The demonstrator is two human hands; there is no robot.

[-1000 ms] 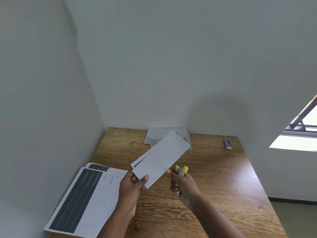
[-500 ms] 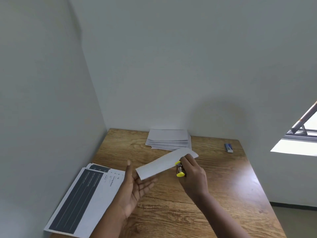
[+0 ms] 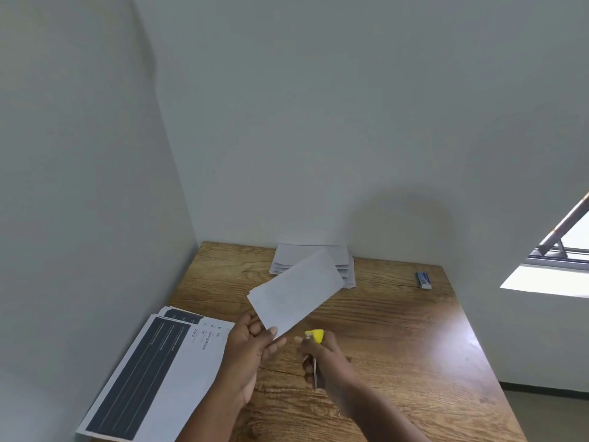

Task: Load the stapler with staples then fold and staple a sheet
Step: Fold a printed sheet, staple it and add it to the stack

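Left hand (image 3: 251, 349) pinches folded sheet (image 3: 294, 295) by lower corner, mid-frame above desk (image 3: 398, 330). Right hand (image 3: 325, 362) grips stapler (image 3: 315, 335), yellow end up, just right of sheet.

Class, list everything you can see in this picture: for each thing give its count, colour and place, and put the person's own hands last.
folded sheet: one, white, held up over the table's middle
stapler: one, yellow and metal, in the right hand
stack of folded sheets: one, white, at the table's far edge by the wall
printed sheets: a few, white with dark panels, at the table's near left
small box: one, blue and white, far right
table: one, brown wood
left hand: pinches the folded sheet's near corner
right hand: grips the stapler
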